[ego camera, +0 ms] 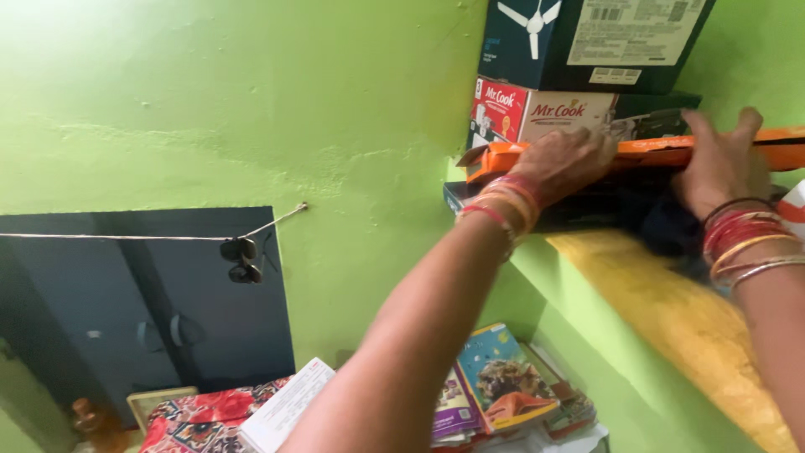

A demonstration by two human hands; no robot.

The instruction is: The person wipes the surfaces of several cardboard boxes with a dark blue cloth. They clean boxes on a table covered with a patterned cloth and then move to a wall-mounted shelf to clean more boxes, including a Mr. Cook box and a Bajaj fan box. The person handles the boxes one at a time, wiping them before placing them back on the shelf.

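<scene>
- Both hands are clamped on the long flat orange box [654, 153] up on the high green shelf [671, 319]; each grip is closed over the box's top face, fingers spread flat, thumbs hidden beneath.
- Left hand [570, 161] sits near the box's left end, close to the torn-looking orange corner; bangles crowd the wrist.
- Right hand [719, 164] presses further along to the right, fingers curling over the far edge, more bangles stacked on that wrist.
- Orange box lies level, resting on a dark flat box [503, 205] that pokes out over the shelf's front edge.
- Behind and above it stand a red-and-white carton [537, 111] and, on top of that, a big dark carton with a fan picture [537, 42].
- Doing this well, as I judge it: keep the box level, keep both hands well apart so it doesn't tip, and mind the stack behind, since a nudge could rock those cartons.
- The dark box underneath overhangs, so any drag on the orange one could pull it along; lifting cleanly looks safer than sliding.
- Down below: a pile of colourful books [503, 382], a white booklet [285, 407] and a red patterned cloth [210, 415].
- On the wall, sunglasses [241, 260] hang from a string across a dark panel [142, 310].
</scene>
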